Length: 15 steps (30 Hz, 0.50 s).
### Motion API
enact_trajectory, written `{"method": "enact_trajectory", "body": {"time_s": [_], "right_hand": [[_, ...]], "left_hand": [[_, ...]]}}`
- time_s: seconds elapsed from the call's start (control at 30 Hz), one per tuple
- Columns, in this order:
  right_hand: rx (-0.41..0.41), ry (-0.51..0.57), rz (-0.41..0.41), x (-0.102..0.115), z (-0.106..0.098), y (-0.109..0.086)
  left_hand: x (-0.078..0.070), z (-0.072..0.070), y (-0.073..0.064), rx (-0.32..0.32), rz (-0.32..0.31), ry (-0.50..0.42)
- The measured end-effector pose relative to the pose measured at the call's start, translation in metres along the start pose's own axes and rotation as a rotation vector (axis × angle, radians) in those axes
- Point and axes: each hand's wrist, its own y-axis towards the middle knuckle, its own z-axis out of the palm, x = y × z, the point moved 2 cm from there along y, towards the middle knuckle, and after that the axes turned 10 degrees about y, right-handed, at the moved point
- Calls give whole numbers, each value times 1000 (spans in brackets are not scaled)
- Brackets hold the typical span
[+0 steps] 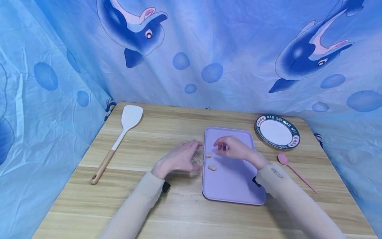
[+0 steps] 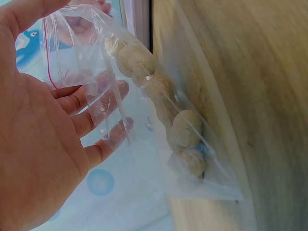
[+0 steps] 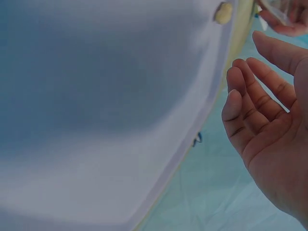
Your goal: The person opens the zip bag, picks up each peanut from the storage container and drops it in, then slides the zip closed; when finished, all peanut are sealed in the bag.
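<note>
My left hand holds a clear zip bag beside the left edge of a lilac tray. Inside the bag, several unshelled peanuts show through the plastic in the left wrist view. Two peanuts lie on the tray near its left rim, a lower peanut and an upper peanut. Over the tray hovers my right hand, its fingers loosely bent with nothing between them. In the right wrist view the palm and fingers are bare, and one peanut shows by the tray's rim.
A white spatula with a wooden handle lies on the left of the wooden table. Right of the tray are a plate with a dark patterned rim and a pink spoon. Blue dolphin-print curtains hang behind.
</note>
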Motion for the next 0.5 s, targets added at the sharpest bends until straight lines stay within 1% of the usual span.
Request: {"method": "enact_trajectory", "body": {"time_s": [0.23,0.5], "right_hand": [[43,-2,9,-13,14,5],[85,-16,18,-10,24,13]], "left_hand": [[0,0,-1,-2,1,-17],[1,2,1,-2,-10,-5]]}}
